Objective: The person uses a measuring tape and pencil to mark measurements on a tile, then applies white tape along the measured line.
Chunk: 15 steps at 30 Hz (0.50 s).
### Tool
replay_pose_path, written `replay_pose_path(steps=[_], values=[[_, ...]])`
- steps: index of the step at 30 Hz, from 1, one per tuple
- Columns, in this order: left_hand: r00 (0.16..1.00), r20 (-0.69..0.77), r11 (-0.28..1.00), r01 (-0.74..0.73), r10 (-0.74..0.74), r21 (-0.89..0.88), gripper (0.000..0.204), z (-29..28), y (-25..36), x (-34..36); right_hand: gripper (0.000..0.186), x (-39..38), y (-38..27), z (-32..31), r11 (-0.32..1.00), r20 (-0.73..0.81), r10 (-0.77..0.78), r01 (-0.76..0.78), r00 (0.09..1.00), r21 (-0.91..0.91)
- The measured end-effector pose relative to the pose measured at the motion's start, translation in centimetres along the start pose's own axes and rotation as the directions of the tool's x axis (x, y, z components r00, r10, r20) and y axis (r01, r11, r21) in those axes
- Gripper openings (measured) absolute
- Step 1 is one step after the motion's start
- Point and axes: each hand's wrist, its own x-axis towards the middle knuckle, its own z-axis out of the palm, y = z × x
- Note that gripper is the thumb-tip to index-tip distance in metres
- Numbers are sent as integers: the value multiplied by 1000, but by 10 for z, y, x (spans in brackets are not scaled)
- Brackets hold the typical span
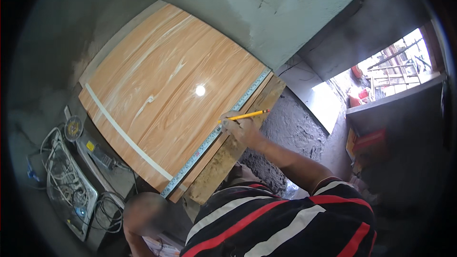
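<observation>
The right hand is reaching forward on an outstretched bare forearm — fingers curled tight in a writing grip; the left hand is lying out of sight.

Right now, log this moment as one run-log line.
right hand: holds yellow pencil, tip at metal ruler | ruler: along edge of wood-grain panel | left hand: not in view | angle grinder: lower left

The room was dim, its grey walls and floor lying in murky shade, while daylight poured in through the window opening at the upper right, so strong that the view outside was washed nearly white. A round spot of glare shone on the glossy wood-grain panel (the brightest surface indoors). The fisheye bent the straight edges into curves, the rim faded into a black vignette, and detail at the edges was soft.
</observation>
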Motion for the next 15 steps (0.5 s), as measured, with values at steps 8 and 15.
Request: replay_pose_path(steps=[8, 15], values=[[994, 68, 997, 82, -81, -6, 54, 8, -15, 22, 19, 17, -8, 12, 995, 57, 81, -77, 995, -55], [997, 71, 998, -45, 42, 36, 59, 12, -30, 9, 18, 28, -16, 56, 978, 316, -23, 87, 948, -189]])
